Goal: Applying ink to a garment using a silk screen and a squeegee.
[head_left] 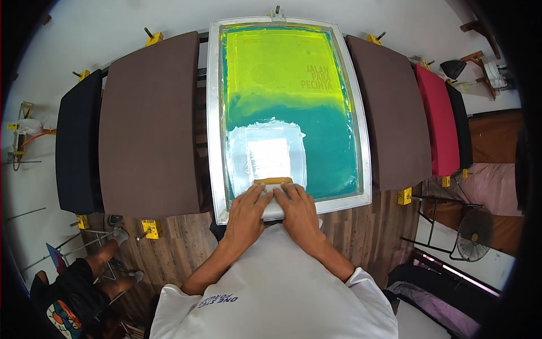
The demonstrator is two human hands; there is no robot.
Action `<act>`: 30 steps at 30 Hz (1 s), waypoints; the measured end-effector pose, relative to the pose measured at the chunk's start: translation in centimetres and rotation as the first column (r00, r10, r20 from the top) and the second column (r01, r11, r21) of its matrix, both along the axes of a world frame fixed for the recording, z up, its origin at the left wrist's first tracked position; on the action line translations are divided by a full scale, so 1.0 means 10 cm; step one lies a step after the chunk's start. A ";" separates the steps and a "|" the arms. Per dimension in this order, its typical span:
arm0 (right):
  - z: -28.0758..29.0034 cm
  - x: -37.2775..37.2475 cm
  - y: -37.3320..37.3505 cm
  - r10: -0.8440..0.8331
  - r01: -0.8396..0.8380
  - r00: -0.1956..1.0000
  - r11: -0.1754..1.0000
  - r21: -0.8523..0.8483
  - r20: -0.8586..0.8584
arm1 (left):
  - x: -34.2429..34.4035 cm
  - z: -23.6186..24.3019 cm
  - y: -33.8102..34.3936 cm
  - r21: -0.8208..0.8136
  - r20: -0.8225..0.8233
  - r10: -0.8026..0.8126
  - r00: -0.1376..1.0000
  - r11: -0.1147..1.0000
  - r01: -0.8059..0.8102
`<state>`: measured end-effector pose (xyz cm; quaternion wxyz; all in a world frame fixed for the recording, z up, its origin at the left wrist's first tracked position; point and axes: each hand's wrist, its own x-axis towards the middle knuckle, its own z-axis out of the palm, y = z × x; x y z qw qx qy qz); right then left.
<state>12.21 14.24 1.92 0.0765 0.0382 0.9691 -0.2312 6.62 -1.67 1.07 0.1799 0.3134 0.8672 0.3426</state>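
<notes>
A silver-framed printing screen (331,147) lies in front of me, its mesh yellow-green in the upper part and teal below, with faint lettering. White ink (265,144) is spread thickly over its lower left. A squeegee (272,180) with an amber edge and pale handle rests at the ink's near end. My left hand (250,200) and my right hand (294,200) are side by side on the squeegee, fingertips over it, both closed on it.
Fabric-covered boards (148,124) in brown, red (437,121) and black flank the screen, with yellow clamps (151,229). A person's bare legs (110,271) show at lower left. A standing fan (474,233) is at right, above a wood-look floor (180,251).
</notes>
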 end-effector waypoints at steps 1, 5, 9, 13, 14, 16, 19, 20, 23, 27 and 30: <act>-0.01 0.02 -0.02 -0.006 0.006 1.000 1.000 0.017 -0.006 | 0.01 -0.01 -0.01 -0.007 -0.004 -0.007 1.000 1.000 0.007; 0.05 0.04 -0.01 0.006 -0.006 1.000 1.000 0.009 0.008 | 0.06 0.02 -0.02 -0.003 0.045 -0.006 0.999 1.000 0.006; 0.06 0.08 0.00 0.005 -0.006 1.000 1.000 0.027 0.013 | 0.09 0.05 -0.02 -0.004 0.008 -0.012 1.000 1.000 0.012; 0.04 0.11 -0.02 0.004 -0.004 1.000 1.000 0.003 -0.012 | 0.08 0.07 -0.04 -0.013 0.018 -0.034 0.999 0.999 0.035; 0.06 0.11 0.00 0.008 -0.008 1.000 1.000 0.004 -0.014 | 0.10 0.08 -0.05 -0.012 0.017 -0.030 0.999 0.999 0.031; 0.13 0.11 0.04 0.031 -0.029 0.998 0.999 -0.042 0.056 | 0.12 0.10 -0.06 0.026 0.062 -0.044 0.997 0.999 0.042; 0.18 -0.04 0.08 0.047 -0.047 0.999 0.998 -0.052 0.011 | -0.03 0.15 -0.01 0.031 0.070 -0.035 0.997 0.999 0.033; 0.21 -0.16 0.10 0.034 -0.035 0.999 0.998 -0.050 -0.013 | -0.12 0.11 0.02 0.099 -0.049 -0.016 0.999 0.995 0.021; 0.10 -0.70 0.28 0.042 -0.043 0.997 0.999 -0.019 -0.064 | -0.64 0.02 0.20 0.105 -0.074 0.034 0.997 0.994 -0.026; -0.06 -1.33 0.45 0.060 -0.054 0.992 0.997 0.057 -0.109 | -1.17 -0.17 0.40 0.238 -0.146 0.145 0.979 0.965 -0.107; -0.07 -1.37 0.52 0.057 -0.056 0.998 0.997 0.045 -0.021 | -1.23 -0.10 0.47 0.101 -0.019 0.124 0.992 0.987 -0.121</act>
